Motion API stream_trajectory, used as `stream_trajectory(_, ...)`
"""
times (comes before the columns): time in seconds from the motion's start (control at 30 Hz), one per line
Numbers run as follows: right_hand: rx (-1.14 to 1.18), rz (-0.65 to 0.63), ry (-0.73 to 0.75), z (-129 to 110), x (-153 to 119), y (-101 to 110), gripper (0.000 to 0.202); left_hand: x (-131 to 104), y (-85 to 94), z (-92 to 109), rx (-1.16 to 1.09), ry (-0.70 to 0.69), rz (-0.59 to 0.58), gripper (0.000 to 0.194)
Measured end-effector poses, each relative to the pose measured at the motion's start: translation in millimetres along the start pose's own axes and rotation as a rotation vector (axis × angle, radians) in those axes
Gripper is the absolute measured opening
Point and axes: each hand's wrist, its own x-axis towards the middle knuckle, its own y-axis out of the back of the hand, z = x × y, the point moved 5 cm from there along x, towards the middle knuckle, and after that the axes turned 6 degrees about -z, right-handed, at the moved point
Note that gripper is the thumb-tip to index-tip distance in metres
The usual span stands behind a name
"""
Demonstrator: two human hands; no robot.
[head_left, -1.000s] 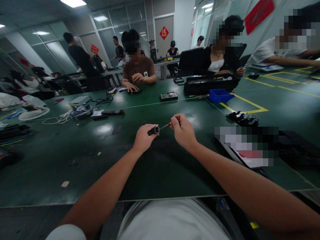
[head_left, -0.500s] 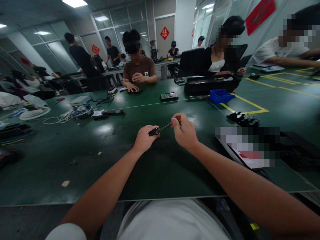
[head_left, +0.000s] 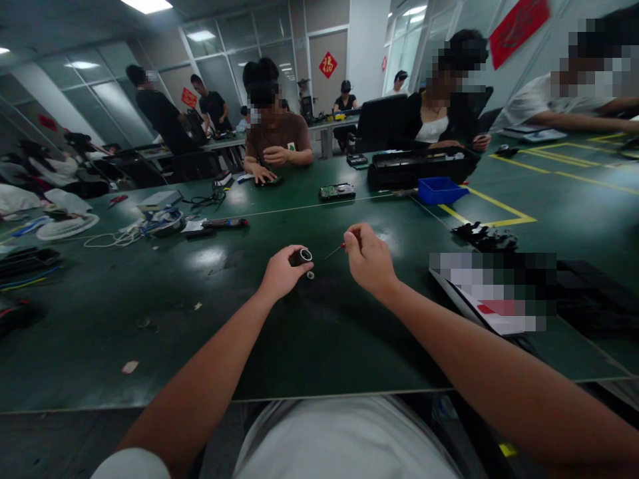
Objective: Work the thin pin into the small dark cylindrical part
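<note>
Head view: hands [head_left: 283, 271] [head_left: 369, 258] well inside near table edge [head_left: 344, 395].

Looking like an electronics workshop in an office-style room | showing a green worktable [head_left: 349, 359] at 6 o'clock | displaying a hard drive [head_left: 337, 191] and office chair [head_left: 382, 120] at 1, blue bin [head_left: 442, 191] at 2 | including a brown-shirted co-worker [head_left: 287, 130] and glass partitions [head_left: 214, 56] at 11

The silver-rimmed black cylinder [head_left: 301, 256] tilts near the screwdriver [head_left: 337, 250].
</note>
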Motion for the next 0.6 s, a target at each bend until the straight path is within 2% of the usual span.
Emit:
stream_trajectory(0.13,0.005,-0.015,-0.005,0,0,0,0.019,6,5.0,-9,-0.318,0.038,0.05,0.034)
stream_trajectory(0.23,0.017,-0.018,-0.004,0,-1,-1,0.018,6,8.1,-10,-0.366,0.108,0.03,0.037)
stream_trajectory(0.3,0.019,-0.02,-0.005,0,-1,-1,0.018,4,10.9,-5,-0.243,0.109,-0.009,0.034)
stream_trajectory(0.43,0.01,-0.027,0.002,0,-2,-2,0.019,-1,11.5,9,0.216,-0.035,-0.128,0.025)
stream_trajectory(0.5,0.011,-0.031,0.009,-1,-2,-2,0.019,-2,7.9,9,0.38,-0.076,-0.203,0.026)
stream_trajectory(0.6,0.019,-0.037,0.014,-1,-1,-3,0.019,-2,3.1,4,0.512,-0.086,-0.293,0.03)
